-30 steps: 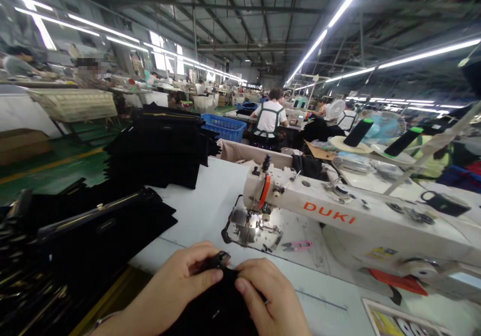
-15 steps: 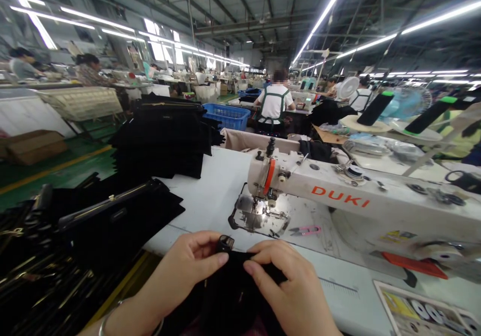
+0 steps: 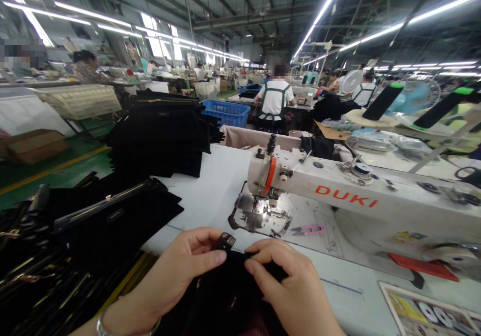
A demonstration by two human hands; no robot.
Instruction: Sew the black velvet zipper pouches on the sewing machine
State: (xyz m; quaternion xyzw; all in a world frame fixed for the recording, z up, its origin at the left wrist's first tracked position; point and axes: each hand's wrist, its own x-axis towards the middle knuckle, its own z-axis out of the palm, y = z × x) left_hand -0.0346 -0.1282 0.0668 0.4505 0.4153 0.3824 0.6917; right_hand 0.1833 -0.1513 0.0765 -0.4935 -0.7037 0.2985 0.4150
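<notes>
Black fabric (image 3: 231, 281) hangs at the table's front edge between my two hands. My left hand (image 3: 188, 261) pinches its upper left part, where a dark, shiny folded end sticks up. The thumb and forefinger of my right hand (image 3: 281, 273) are pressed on the fabric's top edge. Just beyond my hands stands a white sewing machine (image 3: 300, 176), its needle area lit. Pink-handled thread snips (image 3: 308, 230) lie on the white table (image 3: 221, 181), right of the needle plate. The fabric's lower part is too dark to make out.
Stacked black pieces (image 3: 158, 135) stand at the table's back left, with more zippered black pieces (image 3: 112, 226) nearer at left. Behind are a blue basket (image 3: 226, 114) and a seated person (image 3: 276, 98). Thread cones (image 3: 383, 101) stand at right.
The view has shifted slightly, so the machine appears a little further right. Both hands keep their hold on the black fabric, with hardly any movement.
</notes>
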